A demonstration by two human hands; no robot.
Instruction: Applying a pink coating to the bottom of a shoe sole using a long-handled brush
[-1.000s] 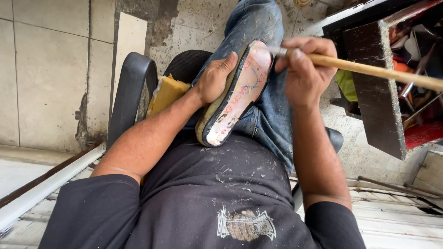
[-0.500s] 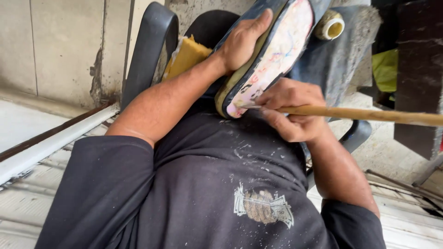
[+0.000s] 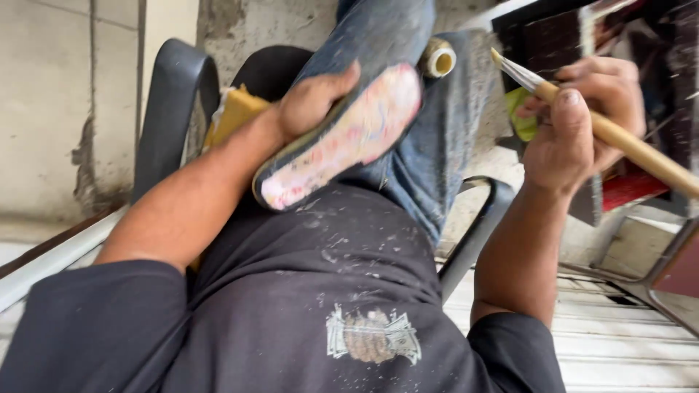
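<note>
Nearest, a dark paint-flecked shirt (image 3: 328,291) fills the foreground, then the left hand (image 3: 313,98) curls its fingers around one pink-smeared shoe sole (image 3: 342,142) resting on the jeans-clad lap, while to the right the right hand (image 3: 582,120) pinches one wooden brush (image 3: 619,138), and farther off sits one small yellowish pot (image 3: 439,58).

A black chair armrest (image 3: 171,109) beside a yellow cushion (image 3: 237,113).
</note>
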